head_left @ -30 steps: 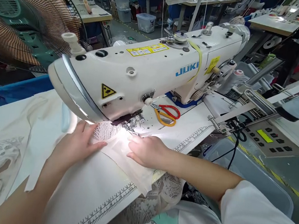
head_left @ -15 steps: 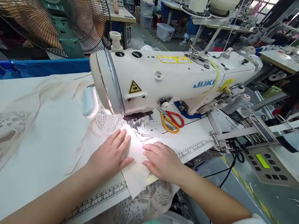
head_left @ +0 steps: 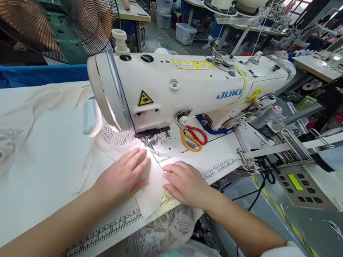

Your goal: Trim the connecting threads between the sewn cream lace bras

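Note:
A cream fabric piece (head_left: 151, 188) lies on the white sewing table, one end under the head of the JUKI sewing machine (head_left: 163, 90). My left hand (head_left: 125, 173) rests palm down on it, fingers stretched toward the needle area and its thumb blurred. Along the fabric's right edge lie the fingertips of my right hand (head_left: 185, 182), slightly bent and apart. Cream lace (head_left: 117, 135) spreads left of the machine's foot. More lace (head_left: 165, 232) hangs over the table's front edge near my lap. The needle itself is hidden behind the machine head.
Thread snips with red and orange handles (head_left: 193, 138) lie on the machine bed. A pale blue oblong object (head_left: 90, 117) sits left of the head. A fan (head_left: 60, 19) stands behind at left, a control panel (head_left: 302, 186) at right. Printed rulers (head_left: 109, 231) line the front edge.
The fabric has slid toward the machine, its near corner now farther in. My left thumb has drawn closer to its fingers. The whole view has shifted slightly; my right hand stays by the edge.

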Available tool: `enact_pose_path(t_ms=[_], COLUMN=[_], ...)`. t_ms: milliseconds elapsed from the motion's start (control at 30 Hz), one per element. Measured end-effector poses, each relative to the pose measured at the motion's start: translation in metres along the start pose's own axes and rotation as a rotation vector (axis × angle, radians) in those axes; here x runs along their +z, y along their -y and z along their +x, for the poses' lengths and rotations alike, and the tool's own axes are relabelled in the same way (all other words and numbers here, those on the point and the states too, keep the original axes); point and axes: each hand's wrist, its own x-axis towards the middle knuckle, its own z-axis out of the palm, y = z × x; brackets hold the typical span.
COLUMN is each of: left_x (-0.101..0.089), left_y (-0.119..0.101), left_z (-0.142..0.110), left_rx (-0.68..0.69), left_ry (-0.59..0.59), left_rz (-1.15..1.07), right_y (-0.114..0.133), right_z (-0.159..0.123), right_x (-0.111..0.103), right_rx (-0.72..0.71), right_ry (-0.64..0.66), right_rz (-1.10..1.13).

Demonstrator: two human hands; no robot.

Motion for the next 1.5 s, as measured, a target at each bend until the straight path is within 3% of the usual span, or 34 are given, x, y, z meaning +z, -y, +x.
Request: enact_pose_path(t_ms=[133,300,633,833,1000,1167,1300,1500], left_x=[-0.002,0.003,0.012,0.014,0.024,0.023,0.022,0.029], left_y=[-0.015,-0.017,0.014,0.03,0.048,0.062,0.069,0.071], left_z=[-0.006,-0.011,-0.009,-0.005,-0.006,-0.005,-0.004,0.0], left_rx=[0.135,0.127,0.15,0.177,0.156,0.198,0.26,0.261], left_ry=[0.013,0.001,-0.072,-0.021,-0.11,-0.054,-0.172,-0.198], left_rz=[0.014,-0.052,-0.116,-0.087,-0.157,-0.075,-0.011,-0.056], right_y=[-0.003,-0.006,-0.007,-0.005,-0.006,-0.007,-0.004,0.002], right_z=[-0.005,-0.011,0.002,0.017,0.029,0.04,0.051,0.067], right_x=[-0.002,0.0,0.004,0.004,0.005,0.006,0.006,0.0], right_rx=[-0.037,-0.071,-0.056,-0.028,-0.025,-0.023,0.025,0.097], right_ry=[0.024,0.042,0.07,0.106,0.167,0.198,0.264,0.429], right_rz=[-0.003,-0.038,-0.068,-0.089,-0.158,-0.226,-0.243,-0.266])
